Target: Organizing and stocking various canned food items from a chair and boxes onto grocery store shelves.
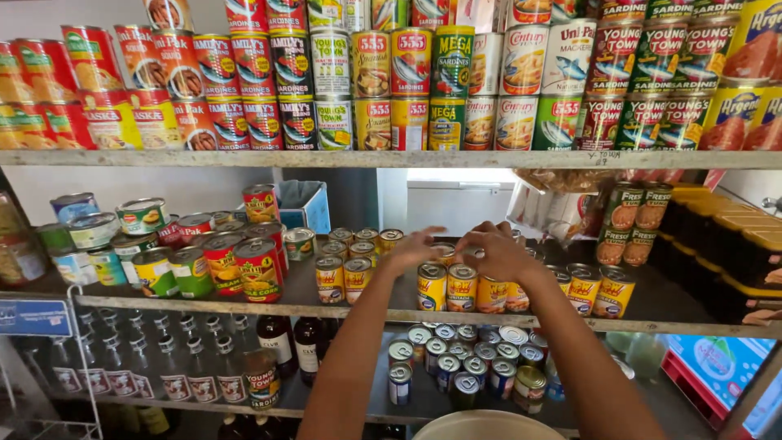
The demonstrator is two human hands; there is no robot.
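Both my arms reach onto the middle shelf of a shop rack. My left hand hovers with fingers spread just above and behind a cluster of small yellow-labelled cans. My right hand curls over the same cluster, fingertips bent down near a can at the back; whether it grips one is hidden. The two hands nearly touch above the cans.
The top shelf carries stacked rows of tinned fish and meat. Larger red and green cans stand on the middle shelf's left, orange-labelled cans on its right. Below are dark bottles, small tins and a pale bowl rim.
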